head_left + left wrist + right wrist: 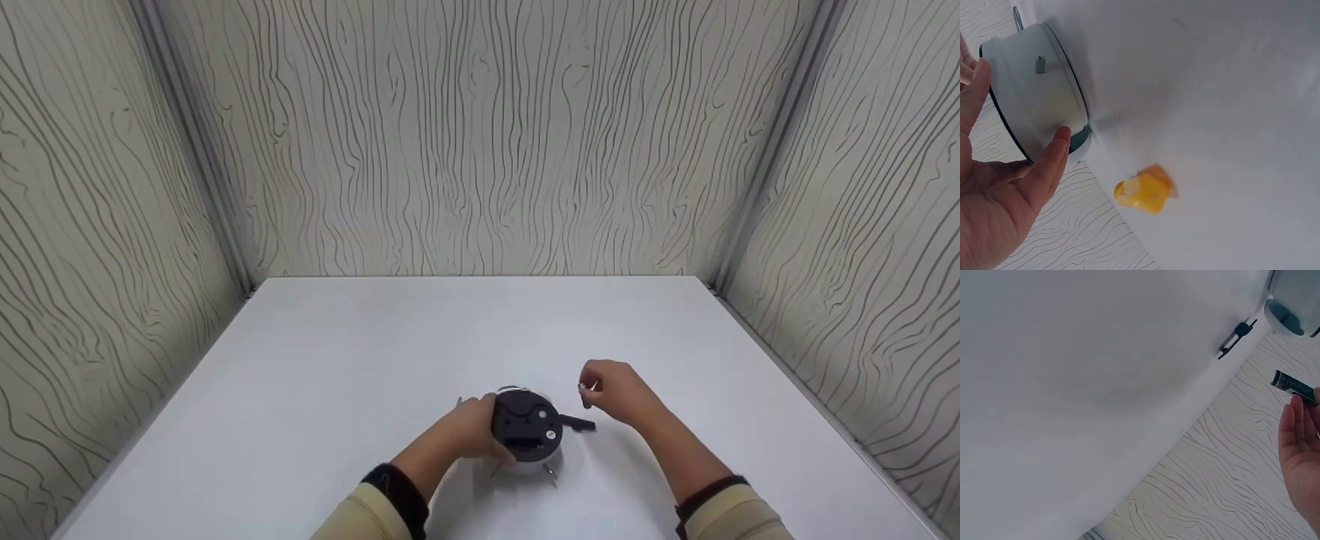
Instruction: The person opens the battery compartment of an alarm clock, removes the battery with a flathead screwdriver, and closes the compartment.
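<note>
A round white alarm clock lies face down on the table, its black back turned up and short metal legs sticking out from its side. My left hand grips the clock by its left side, fingers on the far edge and thumb on the near one. A dark slot shows in the back. To the right of the clock, my right hand pinches a small dark green battery above the table. Between the clock and that hand lies a slim black battery cover.
In the left wrist view a small yellow object sits on the white table beyond the clock. Walls with a wood-grain pattern enclose the table at the back and both sides.
</note>
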`<state>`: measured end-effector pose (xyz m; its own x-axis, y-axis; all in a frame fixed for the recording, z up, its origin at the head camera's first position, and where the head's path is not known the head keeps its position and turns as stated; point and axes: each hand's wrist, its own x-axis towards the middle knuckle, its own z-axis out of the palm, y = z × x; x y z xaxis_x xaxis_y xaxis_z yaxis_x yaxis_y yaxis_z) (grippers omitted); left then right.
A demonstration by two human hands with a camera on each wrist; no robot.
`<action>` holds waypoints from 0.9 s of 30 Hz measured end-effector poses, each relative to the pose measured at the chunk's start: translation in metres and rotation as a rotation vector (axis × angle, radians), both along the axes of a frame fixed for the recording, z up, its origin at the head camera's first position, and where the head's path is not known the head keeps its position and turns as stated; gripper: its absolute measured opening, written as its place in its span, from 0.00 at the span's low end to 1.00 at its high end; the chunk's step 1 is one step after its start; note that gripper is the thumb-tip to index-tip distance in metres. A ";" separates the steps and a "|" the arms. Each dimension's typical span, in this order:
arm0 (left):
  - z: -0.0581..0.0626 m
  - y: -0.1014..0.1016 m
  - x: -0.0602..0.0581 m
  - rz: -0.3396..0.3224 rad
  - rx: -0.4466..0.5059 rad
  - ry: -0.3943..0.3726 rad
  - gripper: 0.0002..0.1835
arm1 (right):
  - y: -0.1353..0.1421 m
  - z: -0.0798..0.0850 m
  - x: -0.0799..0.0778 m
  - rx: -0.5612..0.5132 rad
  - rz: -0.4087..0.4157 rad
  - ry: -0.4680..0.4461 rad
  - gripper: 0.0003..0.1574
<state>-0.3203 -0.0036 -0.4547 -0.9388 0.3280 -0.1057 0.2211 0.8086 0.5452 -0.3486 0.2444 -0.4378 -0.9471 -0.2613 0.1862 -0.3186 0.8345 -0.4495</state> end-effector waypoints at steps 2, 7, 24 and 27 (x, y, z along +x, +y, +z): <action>-0.001 -0.001 0.001 -0.004 -0.008 0.007 0.51 | 0.002 -0.003 -0.002 0.018 -0.027 -0.014 0.07; 0.000 -0.002 0.003 -0.019 0.001 0.020 0.51 | 0.005 -0.011 -0.006 0.049 -0.046 -0.018 0.08; -0.002 0.000 0.001 -0.020 -0.028 0.028 0.51 | 0.012 -0.027 -0.012 0.111 -0.102 -0.044 0.08; -0.001 -0.001 0.001 -0.017 -0.017 0.022 0.51 | 0.014 -0.026 -0.012 0.112 -0.101 -0.045 0.09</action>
<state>-0.3196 -0.0042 -0.4559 -0.9351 0.3426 -0.0908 0.2471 0.8137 0.5261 -0.3609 0.2584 -0.4642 -0.9764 -0.1808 0.1182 -0.2120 0.9071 -0.3636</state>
